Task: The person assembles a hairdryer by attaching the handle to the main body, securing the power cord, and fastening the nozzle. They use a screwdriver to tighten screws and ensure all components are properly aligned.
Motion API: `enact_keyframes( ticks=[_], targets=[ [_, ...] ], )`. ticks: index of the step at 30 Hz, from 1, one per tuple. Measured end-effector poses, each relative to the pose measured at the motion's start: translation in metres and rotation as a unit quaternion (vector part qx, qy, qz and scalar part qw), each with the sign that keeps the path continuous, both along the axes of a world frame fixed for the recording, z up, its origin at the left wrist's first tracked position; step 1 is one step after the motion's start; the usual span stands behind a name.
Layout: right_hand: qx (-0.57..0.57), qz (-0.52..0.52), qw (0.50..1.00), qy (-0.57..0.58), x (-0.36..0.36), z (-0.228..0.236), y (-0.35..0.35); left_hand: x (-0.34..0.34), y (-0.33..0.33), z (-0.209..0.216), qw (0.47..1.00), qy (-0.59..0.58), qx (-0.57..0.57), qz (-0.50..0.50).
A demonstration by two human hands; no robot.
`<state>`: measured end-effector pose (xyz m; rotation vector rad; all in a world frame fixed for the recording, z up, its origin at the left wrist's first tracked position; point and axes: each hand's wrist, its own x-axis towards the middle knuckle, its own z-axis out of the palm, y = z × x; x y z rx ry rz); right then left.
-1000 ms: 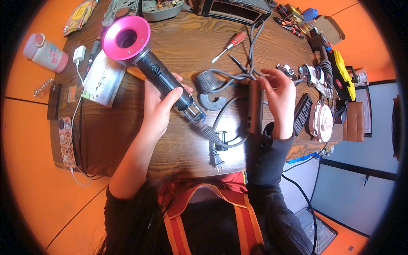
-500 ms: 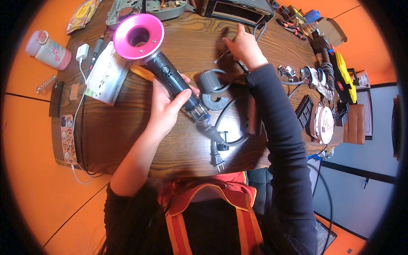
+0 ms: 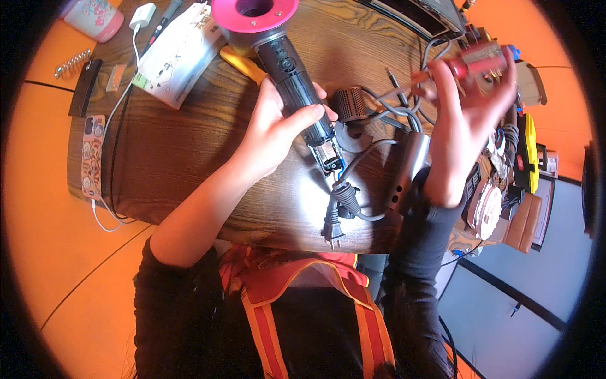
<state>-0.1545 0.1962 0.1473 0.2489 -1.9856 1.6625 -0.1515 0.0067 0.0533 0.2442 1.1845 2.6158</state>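
Note:
My left hand (image 3: 271, 126) is wrapped round the bare black handle of a hair dryer (image 3: 287, 63) with a pink ring-shaped head. At the handle's lower end, the inner parts and thin wires lie exposed. A grey cord with a thick sleeve (image 3: 346, 194) runs from there, and its plug (image 3: 333, 226) rests on the table. Off to the right, above the table, my right hand (image 3: 464, 126) holds a red-handled screwdriver (image 3: 473, 66), blurred by motion. Between the hands lie a perforated grey cylinder (image 3: 349, 104), a grey ring (image 3: 353, 140) and a silver tube (image 3: 410, 165).
Left of the dryer are a printed sheet (image 3: 173, 60), a yellow-handled tool (image 3: 243, 65), a phone (image 3: 93, 151) and a white charger (image 3: 143, 16). A dark metal box (image 3: 426, 16) stands at the back. Cables and a round pale part (image 3: 485, 210) crowd the right side.
My right hand has come back from the far side of the table and turned palm-up, with the screwdriver's red handle now showing. The view has shifted; my left hand keeps its hold on the dryer.

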Motion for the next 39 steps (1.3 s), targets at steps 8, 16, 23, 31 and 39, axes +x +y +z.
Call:
enact_keyframes(
  ticks=[8,16,23,31,39],
  targets=[
    [-0.048,-0.060,0.993,0.089,0.037,-0.030,-0.039,0.003,0.001,-0.003,0.999,0.011,-0.041,0.014],
    [-0.031,0.009,0.992,0.121,0.040,-0.041,-0.048,0.002,-0.002,0.001,0.996,0.010,-0.087,0.008],
    [-0.013,-0.028,0.994,0.101,0.040,-0.039,-0.052,0.002,-0.002,0.004,0.997,-0.009,-0.082,-0.002],
    [0.021,-0.081,0.993,0.078,0.039,-0.036,-0.049,0.003,0.000,-0.001,0.996,0.009,-0.092,0.008],
    [0.058,-0.112,0.991,0.054,0.044,-0.030,-0.045,0.004,0.000,-0.001,0.999,-0.018,-0.052,-0.002]
  ],
)
